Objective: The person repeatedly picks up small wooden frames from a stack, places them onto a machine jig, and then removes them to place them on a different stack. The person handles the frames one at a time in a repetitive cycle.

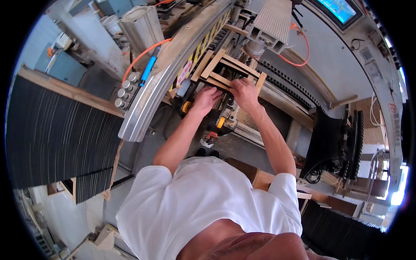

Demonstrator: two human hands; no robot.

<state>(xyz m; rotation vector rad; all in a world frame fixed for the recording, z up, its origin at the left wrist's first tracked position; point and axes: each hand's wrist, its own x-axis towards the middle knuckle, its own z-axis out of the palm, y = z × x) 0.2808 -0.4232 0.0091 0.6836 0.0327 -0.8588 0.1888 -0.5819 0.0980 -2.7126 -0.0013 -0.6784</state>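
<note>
A small frame of pale wooden strips [213, 63] lies in a machine in front of me, with dark openings between its strips. My right hand [245, 92] is closed on the near side of this wooden frame, thumb and fingers bent over the strip. Just left of it, my left hand [206, 101] has its fingers drawn together at the frame's near edge. Whatever those left fingertips pinch is too small to make out. Above the far right part of the frame hangs a round metal machine head [254, 47] below a ribbed aluminium beam [272, 24].
A thick metal rail [145, 102] carries a blue marker-like tube [148, 70] and several round metal knobs. Yellow knobs [221, 122] sit below my hands. Black sheets stand in a large stack [56, 130] at left. A lit screen [338, 9] hangs at the upper right.
</note>
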